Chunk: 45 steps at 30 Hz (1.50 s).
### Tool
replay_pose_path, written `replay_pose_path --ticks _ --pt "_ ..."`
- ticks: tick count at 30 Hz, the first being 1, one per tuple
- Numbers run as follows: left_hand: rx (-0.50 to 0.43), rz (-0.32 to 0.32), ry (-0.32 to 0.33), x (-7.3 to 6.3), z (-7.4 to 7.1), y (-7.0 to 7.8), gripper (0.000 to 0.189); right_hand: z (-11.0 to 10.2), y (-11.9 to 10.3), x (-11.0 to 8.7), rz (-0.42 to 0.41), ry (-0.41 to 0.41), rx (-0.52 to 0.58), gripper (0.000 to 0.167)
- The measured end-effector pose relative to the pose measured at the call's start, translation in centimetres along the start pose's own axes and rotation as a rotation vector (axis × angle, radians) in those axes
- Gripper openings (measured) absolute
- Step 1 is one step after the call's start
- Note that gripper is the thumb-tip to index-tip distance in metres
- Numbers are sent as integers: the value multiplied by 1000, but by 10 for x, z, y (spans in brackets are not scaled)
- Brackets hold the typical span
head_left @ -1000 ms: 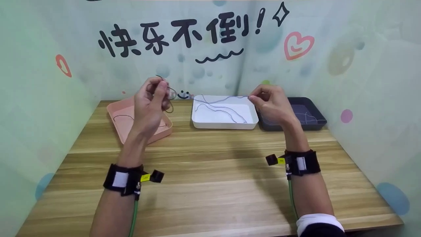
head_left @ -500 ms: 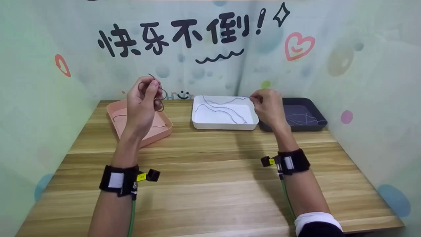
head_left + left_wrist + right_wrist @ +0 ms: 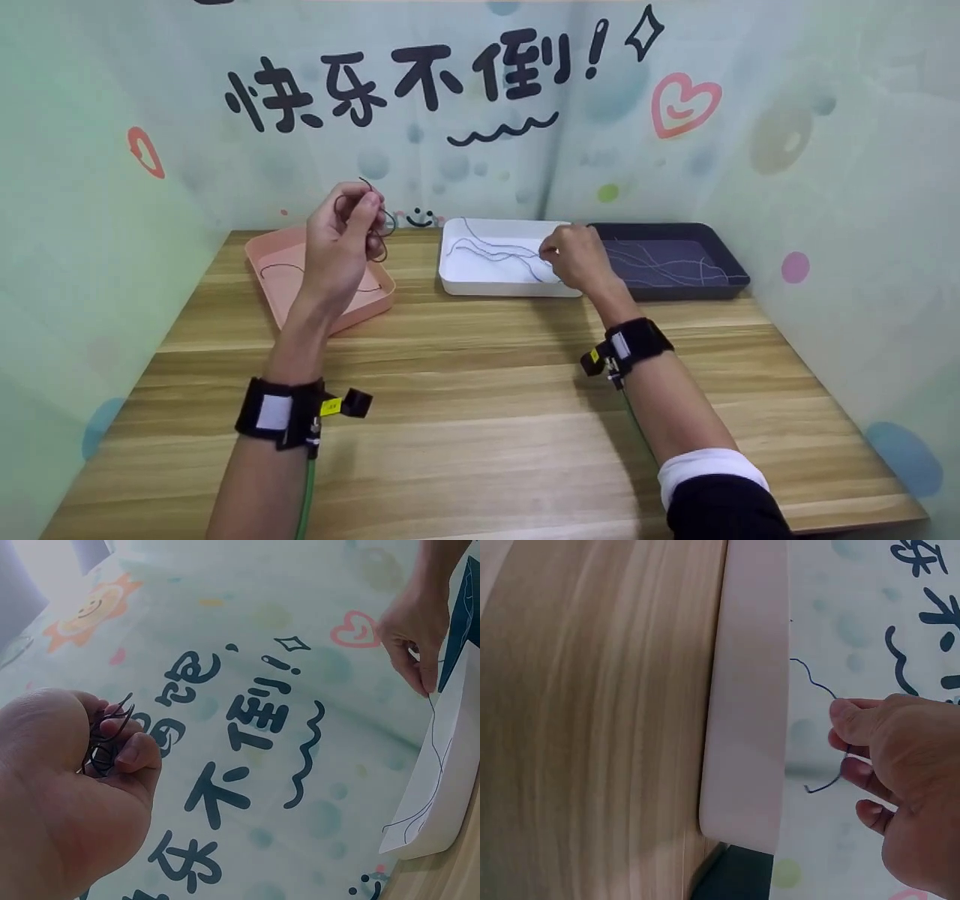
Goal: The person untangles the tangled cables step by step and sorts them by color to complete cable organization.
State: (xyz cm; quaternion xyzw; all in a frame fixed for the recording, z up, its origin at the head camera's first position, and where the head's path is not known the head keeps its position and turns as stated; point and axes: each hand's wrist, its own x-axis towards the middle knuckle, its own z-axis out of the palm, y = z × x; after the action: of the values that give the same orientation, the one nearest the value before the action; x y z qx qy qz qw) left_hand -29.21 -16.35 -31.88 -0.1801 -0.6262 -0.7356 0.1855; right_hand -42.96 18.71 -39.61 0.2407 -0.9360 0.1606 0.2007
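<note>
My left hand (image 3: 335, 251) is raised above the pink tray (image 3: 358, 316). Its curled fingers and thumb hold thin dark cords (image 3: 99, 759), whose loops and ends stick out of the grip. At the right end of the white tray (image 3: 510, 288), my right hand (image 3: 583, 259) pinches a thin blue-grey string (image 3: 821, 685) between thumb and fingers. One end of that string hangs below the fingers, while the other part runs down into the white tray. More blue-grey strings (image 3: 487, 258) lie in the white tray. A dark cord (image 3: 279, 265) lies in the pink tray, partly hidden by my left hand.
A black tray (image 3: 675, 292) with several pale strings stands to the right of the white one. All the trays sit along the back of the wooden table (image 3: 465, 405). A printed curtain (image 3: 420, 150) hangs behind and at both sides.
My right hand has moved left and down over the white tray, lowering the string, which was stretched out above it, into the tray. The left hand has shifted slightly, still holding the dark cords.
</note>
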Motion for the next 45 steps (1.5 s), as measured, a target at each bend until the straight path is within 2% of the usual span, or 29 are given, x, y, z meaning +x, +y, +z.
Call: replay_pose_path --ticks 4,8,14,19,25,30,34,37,40,45 --pt "17 -23 -25 0 4 -2 16 1 1 -1 16 -108 -19 20" --pt "30 -53 -66 -1 9 -6 14 -5 -9 -6 13 -106 101 35" --pt "-5 -105 -124 -4 20 -13 28 -31 -46 -17 -46 -7 285 54" --pt "-15 -155 -150 -7 30 -19 38 -52 -89 -28 -182 120 370 60" --pt "43 -165 -205 -11 39 -24 46 -61 -132 -38 -373 263 431 57" --pt "79 -158 -276 -15 49 -28 50 -55 -150 -39 -454 365 458 45" --pt "108 -145 -325 -17 54 -30 53 -48 -155 -39 -448 440 487 28" --pt "156 -129 -344 -18 55 -30 51 -47 -154 -38 -415 458 530 15" --pt "157 -134 -358 -18 54 -30 41 -48 -153 -38 -353 411 623 9" --pt "65 -198 -351 -15 48 -27 27 -53 -150 -39 -193 254 877 9"
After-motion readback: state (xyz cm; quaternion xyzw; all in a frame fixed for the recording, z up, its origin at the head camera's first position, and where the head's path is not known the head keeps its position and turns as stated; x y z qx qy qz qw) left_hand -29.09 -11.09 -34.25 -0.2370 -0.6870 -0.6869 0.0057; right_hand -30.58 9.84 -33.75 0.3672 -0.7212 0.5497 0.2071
